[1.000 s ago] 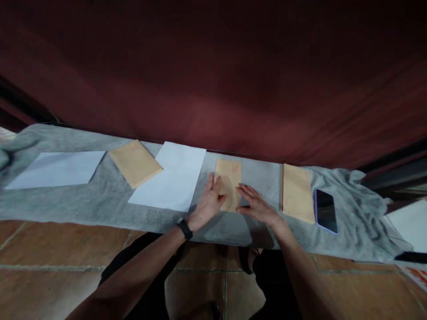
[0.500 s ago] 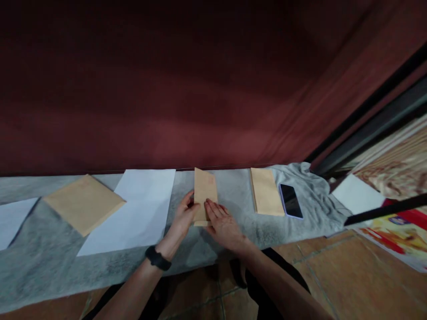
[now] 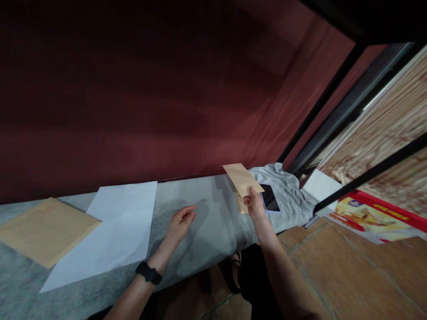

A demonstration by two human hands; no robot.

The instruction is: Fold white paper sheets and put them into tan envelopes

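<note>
My right hand [image 3: 255,205] pinches a brown paper envelope [image 3: 240,177] by its near edge, thumb on top. The envelope is raised and tilted over a stack of similar envelopes [image 3: 241,206], which it mostly hides. Just right of the stack lies a dark-screened phone [image 3: 271,198], one corner overlapped by the held envelope. My left hand [image 3: 180,223], with a black band on its wrist, hovers over the grey cloth [image 3: 207,231]. Its fingers are loosely curled, the thumb apart from them, and it holds nothing.
On the left, a larger brown envelope [image 3: 50,231] overlaps a white sheet of paper [image 3: 116,231]. A dark red panel [image 3: 150,155] rises behind the cloth. At right are black metal bars [image 3: 373,171], a white sheet [image 3: 320,189] and a red and yellow printed box [image 3: 370,213].
My right hand has lifted the envelope from the middle and carried it right, over the stack. My left hand has let go of it. The view has turned to the right.
</note>
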